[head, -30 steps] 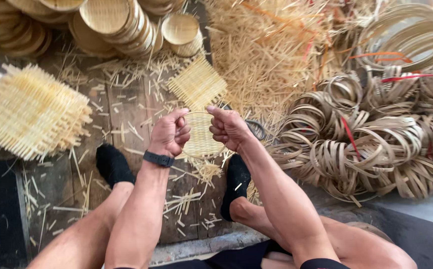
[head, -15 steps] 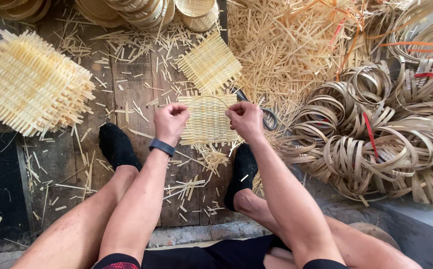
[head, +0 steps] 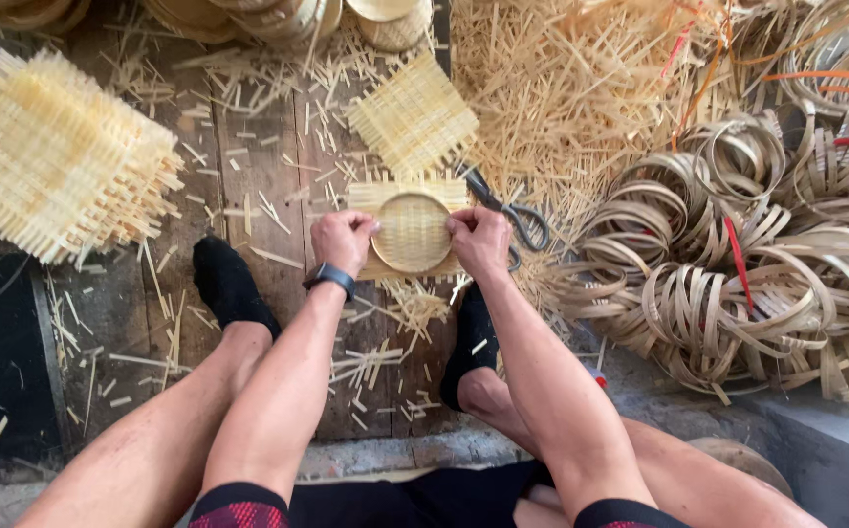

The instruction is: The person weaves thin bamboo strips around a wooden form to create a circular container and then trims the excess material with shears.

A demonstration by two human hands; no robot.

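A square woven bamboo mat with a round hoop pressed into its middle point(head: 411, 231) is held flat above the wooden floor. My left hand point(head: 342, 241) grips its left edge, thumb on the hoop's rim. My right hand point(head: 480, 242) grips the right edge the same way. A black band sits on my left wrist. A second loose woven mat point(head: 413, 114) lies just beyond the held one. Scissors point(head: 514, 219) lie on the floor right beside my right hand.
A thick stack of woven mats point(head: 48, 161) sits at far left. Many bamboo strip hoops point(head: 757, 264) are piled at right. Loose bamboo splints point(head: 561, 88) heap at the top. Finished small baskets point(head: 278, 15) line the top edge. My black-socked feet point(head: 227, 284) rest on the planks.
My hands moved apart from a pinched grip to either side of the mat, and a round hoop now sits in its middle. The view tilted downward.
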